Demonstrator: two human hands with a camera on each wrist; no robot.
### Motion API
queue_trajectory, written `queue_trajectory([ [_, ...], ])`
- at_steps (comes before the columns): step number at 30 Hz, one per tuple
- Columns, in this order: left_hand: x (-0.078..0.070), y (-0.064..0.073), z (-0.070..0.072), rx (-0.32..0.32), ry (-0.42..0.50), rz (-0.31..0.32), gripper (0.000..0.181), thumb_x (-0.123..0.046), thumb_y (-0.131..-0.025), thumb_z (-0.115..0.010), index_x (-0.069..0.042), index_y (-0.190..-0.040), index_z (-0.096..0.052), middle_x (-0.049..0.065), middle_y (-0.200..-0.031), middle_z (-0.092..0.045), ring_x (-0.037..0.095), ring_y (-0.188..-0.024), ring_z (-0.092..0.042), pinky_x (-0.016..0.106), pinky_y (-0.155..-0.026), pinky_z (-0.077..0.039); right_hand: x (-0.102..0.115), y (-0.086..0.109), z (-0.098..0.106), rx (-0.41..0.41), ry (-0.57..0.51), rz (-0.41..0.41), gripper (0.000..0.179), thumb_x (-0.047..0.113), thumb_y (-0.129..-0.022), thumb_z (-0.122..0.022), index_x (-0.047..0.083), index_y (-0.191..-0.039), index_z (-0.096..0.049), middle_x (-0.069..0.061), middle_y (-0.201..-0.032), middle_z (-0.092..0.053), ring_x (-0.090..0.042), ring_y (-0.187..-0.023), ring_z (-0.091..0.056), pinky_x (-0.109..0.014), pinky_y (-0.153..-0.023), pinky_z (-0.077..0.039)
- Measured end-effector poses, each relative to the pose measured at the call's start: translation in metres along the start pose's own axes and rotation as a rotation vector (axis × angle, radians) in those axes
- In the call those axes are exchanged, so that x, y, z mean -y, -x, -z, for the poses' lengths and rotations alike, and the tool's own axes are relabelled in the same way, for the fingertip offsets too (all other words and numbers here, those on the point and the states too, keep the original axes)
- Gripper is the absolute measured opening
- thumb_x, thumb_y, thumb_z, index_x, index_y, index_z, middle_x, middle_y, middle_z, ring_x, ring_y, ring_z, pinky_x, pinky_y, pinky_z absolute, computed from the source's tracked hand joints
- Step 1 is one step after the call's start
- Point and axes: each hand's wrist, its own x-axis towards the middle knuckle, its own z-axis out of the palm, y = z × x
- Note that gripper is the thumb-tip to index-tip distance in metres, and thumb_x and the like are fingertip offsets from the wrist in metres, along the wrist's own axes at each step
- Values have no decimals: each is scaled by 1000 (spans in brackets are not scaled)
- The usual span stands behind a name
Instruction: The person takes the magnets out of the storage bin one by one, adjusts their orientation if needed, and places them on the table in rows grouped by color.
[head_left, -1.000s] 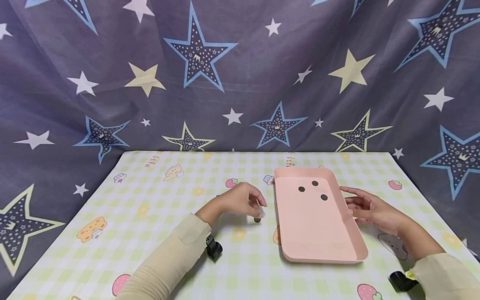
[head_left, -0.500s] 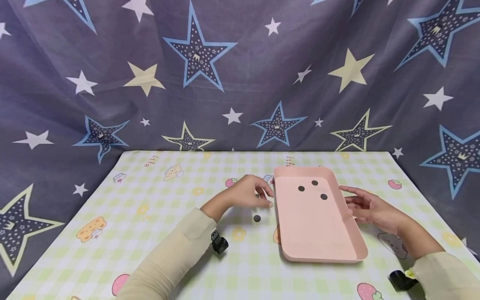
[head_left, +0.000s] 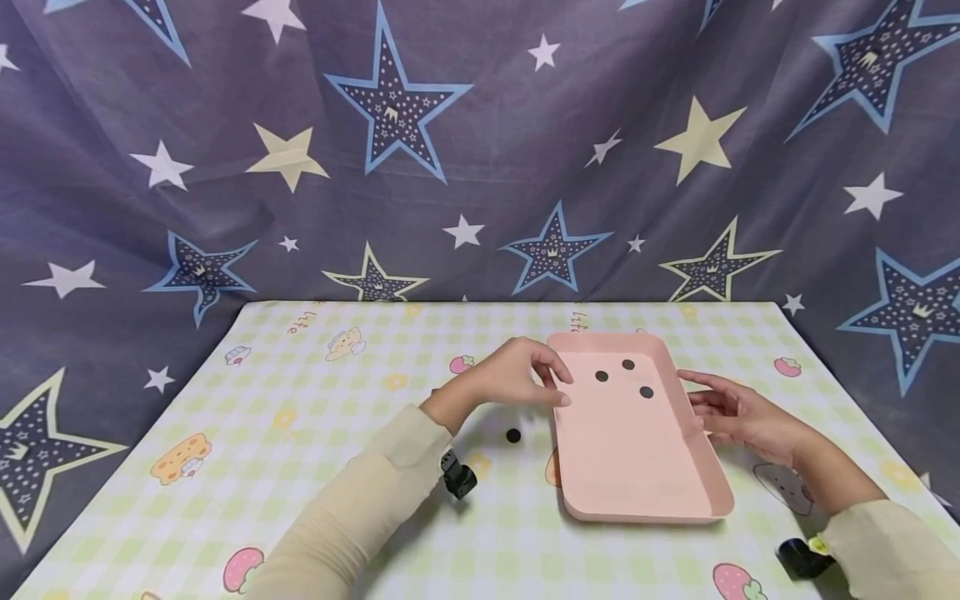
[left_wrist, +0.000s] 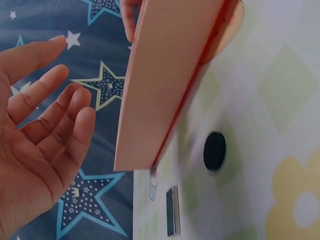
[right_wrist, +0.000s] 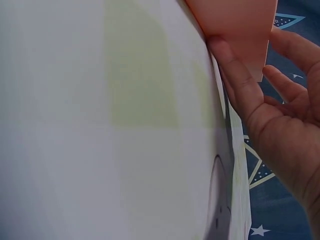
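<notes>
My left hand point(head_left: 521, 373) hovers at the left rim of the pink tray point(head_left: 637, 467). Its fingers are loosely curved with nothing between them; the left wrist view shows a gap between the hand point(left_wrist: 47, 125) and the tray wall point(left_wrist: 155, 85). On the cloth left of the tray lies a black disc point(head_left: 513, 435), below my left wrist. Three dark discs point(head_left: 647, 392) lie inside the tray toward its far end. My right hand point(head_left: 753, 423) touches the tray's right wall from outside, with the thumb and fingers extended; the right wrist view has the thumb against the wall point(right_wrist: 240, 20).
A small flat bar with a shiny edge point(left_wrist: 173, 211) lies on the table near the disc, mostly hidden behind the left arm in the head view. The checked tablecloth point(head_left: 300, 500) covers the table. A star-patterned curtain point(head_left: 480, 150) hangs behind the far edge.
My left hand has moved right and slightly away from me, from above the loose disc to the tray's left rim, uncovering the disc. The right hand and tray stay in place.
</notes>
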Motion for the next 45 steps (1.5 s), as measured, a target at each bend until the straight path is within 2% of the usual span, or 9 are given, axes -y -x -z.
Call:
queue_trajectory([
  [3,-2,-4,-1,-5,10,-6,16,-15,-79,-81,-11,-94,-75,2,-89,-71,9,-79,-66,31,-78,-53,0,0,0,3,0,6,66,0,-99,-52,13,-156,-22,-9,-132,-52,-15,-114,-60,-38,-87,-54],
  [7,-5,-8,-3,-9,17,-7,17,-13,-79,-82,-10,-94,-75,-4,-87,-70,9,-78,-66,24,-75,-52,0,-1,0,2,5,6,66,0,-99,-52,12,-156,-21,-9,-132,-52,-15,-114,-60,-38,-87,-54],
  [16,-12,-22,-9,31,11,1,20,-9,-77,-83,-9,-94,-74,-5,-92,-69,7,-77,-66,21,-75,-52,0,0,0,-14,1,-15,66,1,-99,-53,12,-156,-22,-10,-131,-53,-14,-113,-60,-39,-87,-55],
  [19,-14,-29,-12,32,19,-10,19,-8,-77,-83,-8,-94,-74,-3,-92,-70,8,-76,-67,21,-73,-53,0,0,0,-23,4,-21,66,1,-99,-53,13,-156,-22,-10,-131,-52,-15,-112,-60,-39,-87,-55],
  [26,-20,-40,-17,36,26,-12,21,-8,-77,-83,-2,-96,-74,12,-95,-72,10,-76,-66,20,-71,-52,2,1,-2,-50,23,-42,67,3,-99,-54,11,-156,-20,-11,-132,-51,-18,-110,-61,-39,-87,-55],
  [36,-24,-56,-22,4,63,27,19,-10,-76,-84,-8,-93,-75,-6,-86,-71,8,-76,-66,20,-71,-53,1,1,-2,-57,20,-60,67,5,-100,-54,10,-156,-18,-16,-136,-48,-18,-110,-62,-40,-87,-55],
  [45,-31,-71,-25,-20,141,62,19,-7,-76,-83,-6,-93,-75,0,-88,-73,10,-74,-68,23,-66,-56,1,1,-1,-62,25,-71,68,6,-100,-55,9,-156,-17,-17,-135,-48,-18,-111,-62,-40,-87,-54],
])
